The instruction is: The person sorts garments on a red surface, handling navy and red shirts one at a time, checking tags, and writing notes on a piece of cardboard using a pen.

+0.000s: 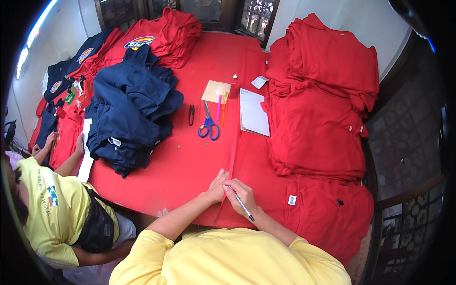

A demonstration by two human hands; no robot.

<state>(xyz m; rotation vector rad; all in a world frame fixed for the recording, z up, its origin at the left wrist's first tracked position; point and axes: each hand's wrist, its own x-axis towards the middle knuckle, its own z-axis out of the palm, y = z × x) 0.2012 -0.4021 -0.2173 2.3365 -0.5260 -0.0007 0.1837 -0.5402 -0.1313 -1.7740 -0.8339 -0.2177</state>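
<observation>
My right hand (243, 194) is closed around a pen (245, 207), held slanting with its dark end toward me. Beside it, and partly covered by it, my left hand (218, 184) rests at the red tabletop (166, 190) near the raised red fold. Its fingers are too hidden to read. Farther up the table lie blue-handled scissors (208, 127), small black thread snips (191, 115), and a pink stick (219, 108) next to an orange one (223, 110). A white sheet or pad (254, 113) with some writing lies to their right.
Folded red garments (318, 123) are stacked along the right side. A heap of navy garments (130, 109) sits left of centre; more red ones (171, 38) lie behind. At the left, a co-worker in a yellow shirt (52, 204) handles red cloth.
</observation>
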